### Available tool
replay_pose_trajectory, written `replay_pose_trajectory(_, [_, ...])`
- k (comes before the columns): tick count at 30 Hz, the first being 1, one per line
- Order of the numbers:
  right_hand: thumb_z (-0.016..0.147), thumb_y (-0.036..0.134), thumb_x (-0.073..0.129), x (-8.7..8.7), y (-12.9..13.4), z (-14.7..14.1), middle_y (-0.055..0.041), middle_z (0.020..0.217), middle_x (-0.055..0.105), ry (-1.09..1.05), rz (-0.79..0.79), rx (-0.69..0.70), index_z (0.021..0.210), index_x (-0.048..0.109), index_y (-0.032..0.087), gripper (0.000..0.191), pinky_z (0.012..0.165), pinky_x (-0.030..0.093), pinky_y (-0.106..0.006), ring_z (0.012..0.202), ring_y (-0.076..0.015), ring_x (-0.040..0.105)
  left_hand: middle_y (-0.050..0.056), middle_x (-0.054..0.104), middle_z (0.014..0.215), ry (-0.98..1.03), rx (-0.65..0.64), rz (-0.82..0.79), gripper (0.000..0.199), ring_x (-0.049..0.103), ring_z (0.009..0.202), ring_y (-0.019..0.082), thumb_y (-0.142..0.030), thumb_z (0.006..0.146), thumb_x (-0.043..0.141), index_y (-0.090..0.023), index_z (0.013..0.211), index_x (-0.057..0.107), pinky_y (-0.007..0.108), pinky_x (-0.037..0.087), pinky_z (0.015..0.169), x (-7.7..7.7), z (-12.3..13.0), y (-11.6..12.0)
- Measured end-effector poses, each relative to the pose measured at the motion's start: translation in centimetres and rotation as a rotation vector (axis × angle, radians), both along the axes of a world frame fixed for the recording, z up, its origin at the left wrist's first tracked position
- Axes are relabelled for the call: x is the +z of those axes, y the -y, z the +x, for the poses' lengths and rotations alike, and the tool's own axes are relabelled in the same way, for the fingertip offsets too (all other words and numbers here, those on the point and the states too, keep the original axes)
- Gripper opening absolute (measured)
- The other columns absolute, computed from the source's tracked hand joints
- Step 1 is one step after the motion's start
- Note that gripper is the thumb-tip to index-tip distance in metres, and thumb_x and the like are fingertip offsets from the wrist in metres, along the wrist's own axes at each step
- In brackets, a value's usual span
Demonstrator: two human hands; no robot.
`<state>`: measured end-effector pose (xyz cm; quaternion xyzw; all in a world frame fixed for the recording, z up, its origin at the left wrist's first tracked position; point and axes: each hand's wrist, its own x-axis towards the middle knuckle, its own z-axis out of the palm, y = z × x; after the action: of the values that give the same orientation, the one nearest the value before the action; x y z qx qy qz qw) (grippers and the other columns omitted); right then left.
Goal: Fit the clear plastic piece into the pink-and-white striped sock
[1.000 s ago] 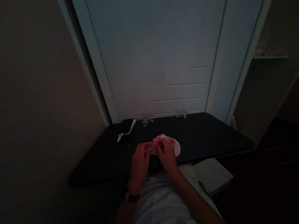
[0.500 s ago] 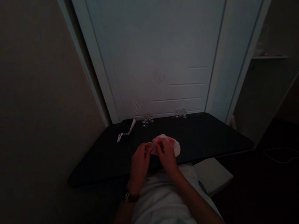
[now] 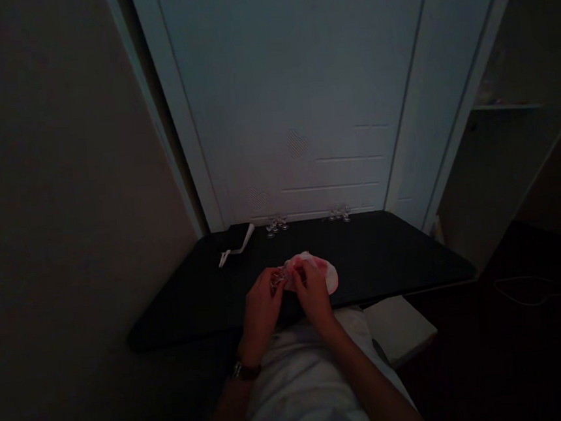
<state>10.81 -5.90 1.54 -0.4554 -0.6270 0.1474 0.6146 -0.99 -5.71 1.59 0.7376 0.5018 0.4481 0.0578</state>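
Observation:
Over the near middle of the black table [image 3: 363,259], my left hand [image 3: 261,304] is closed around a small clear, shiny piece [image 3: 277,277]. Close beside it, my right hand [image 3: 313,296] has its fingers pinched together at a pink-and-white flat, soft-looking item [image 3: 332,277]. That item lies partly under both hands, its rounded end showing to the right. The fingertips nearly meet, and the dim light hides exactly what sits between them.
Two clusters of small clear pieces, one left [image 3: 276,225] and one right [image 3: 340,213], stand along the table's back edge by a white panel [image 3: 292,72]. A dark object with a white strap [image 3: 244,240] lies back left. A white box [image 3: 399,330] is below the front edge.
Almost nothing differs. My left fingers have shifted very slightly around the clear piece; the pink-and-white item stays where it was.

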Motion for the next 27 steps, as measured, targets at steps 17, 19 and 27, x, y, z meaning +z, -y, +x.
replay_pose_trajectory(17, [0.085, 0.019, 0.039, 0.0, -0.01, 0.05, -0.0032, 0.086, 0.061, 0.002, -0.014, -0.009, 0.085, 0.056, 0.019, 0.016, 0.074, 0.041, -0.028, 0.079, -0.0152, 0.055, 0.003, 0.061, 0.093, -0.032, -0.008, -0.002, 0.014, 0.058, 0.082, 0.018, -0.027, 0.085, 0.043, -0.022, 0.095, 0.05, 0.032, 0.045, 0.074, 0.13, 0.02, 0.24])
replay_pose_trajectory(19, [0.084, 0.017, 0.039, -0.01, 0.01, 0.06, -0.0028, 0.085, 0.061, 0.007, -0.009, -0.012, 0.084, 0.055, 0.019, 0.016, 0.074, 0.041, -0.027, 0.079, -0.0148, 0.055, 0.003, 0.061, 0.093, -0.033, -0.005, -0.009, 0.014, 0.059, 0.083, 0.018, -0.027, 0.084, 0.044, -0.022, 0.095, 0.05, 0.031, 0.045, 0.073, 0.07, -0.02, 0.19])
replay_pose_trajectory(27, [0.084, 0.018, 0.04, -0.08, -0.05, -0.02, -0.0027, 0.084, 0.061, 0.0, -0.005, -0.018, 0.084, 0.056, 0.019, 0.016, 0.073, 0.041, -0.028, 0.077, -0.015, 0.055, 0.004, 0.062, 0.093, -0.015, -0.016, -0.006, 0.016, 0.059, 0.083, 0.019, -0.028, 0.085, 0.042, -0.022, 0.095, 0.052, 0.032, 0.046, 0.073, 0.01, 0.02, 0.19])
